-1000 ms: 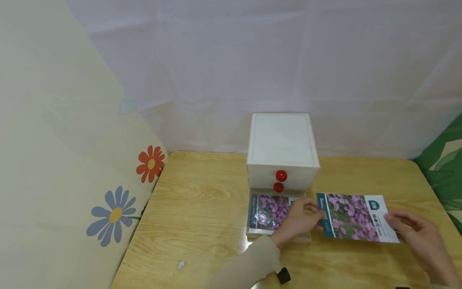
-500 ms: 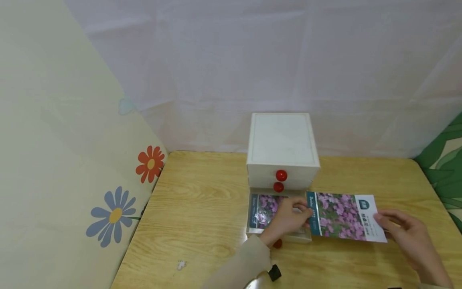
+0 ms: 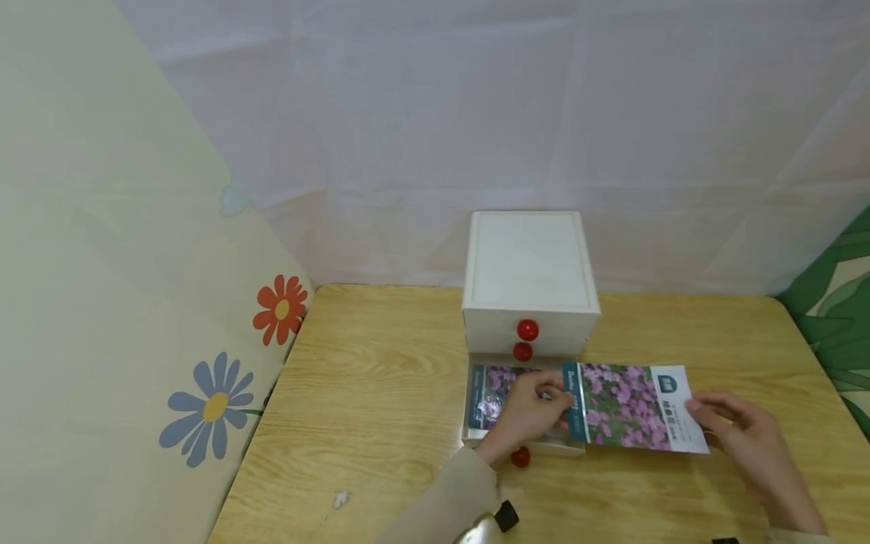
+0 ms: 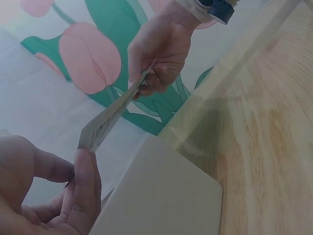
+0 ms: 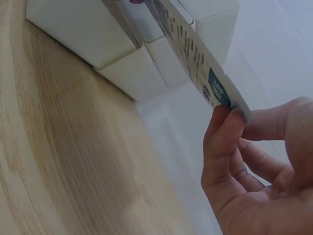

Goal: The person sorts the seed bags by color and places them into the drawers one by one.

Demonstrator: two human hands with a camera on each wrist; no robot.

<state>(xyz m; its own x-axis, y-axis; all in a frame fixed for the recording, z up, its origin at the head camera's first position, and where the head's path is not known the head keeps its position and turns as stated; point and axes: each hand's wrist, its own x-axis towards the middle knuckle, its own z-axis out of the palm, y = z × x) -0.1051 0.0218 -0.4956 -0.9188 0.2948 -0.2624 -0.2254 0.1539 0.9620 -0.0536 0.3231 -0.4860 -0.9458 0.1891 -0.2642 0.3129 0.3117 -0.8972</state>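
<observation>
A flat seed packet [image 3: 625, 406] with a photo of pink-purple flowers is held above the table, its left end overlapping the open drawer in the head view. My left hand [image 3: 532, 408] pinches its teal left edge between thumb and fingers. At the white right end, my right hand [image 3: 741, 434] pinches it the same way. The right wrist view shows printed text on the packet's underside [image 5: 188, 54]. A second, similar flower packet [image 3: 495, 393] lies inside the pulled-out bottom drawer [image 3: 469, 412], partly covered by my left hand.
The white drawer cabinet [image 3: 530, 261] stands at the back of the wooden table [image 3: 381, 378], its upper drawers pushed in, with red round knobs [image 3: 527, 329]. The open drawer's red knob [image 3: 520, 457] points toward me. A flower-printed wall [image 3: 170, 302] borders the table's left side.
Both hands have moved left together with the packet, bringing it from right of the drawer to over the drawer's right side. The open drawer's knob has come into view.
</observation>
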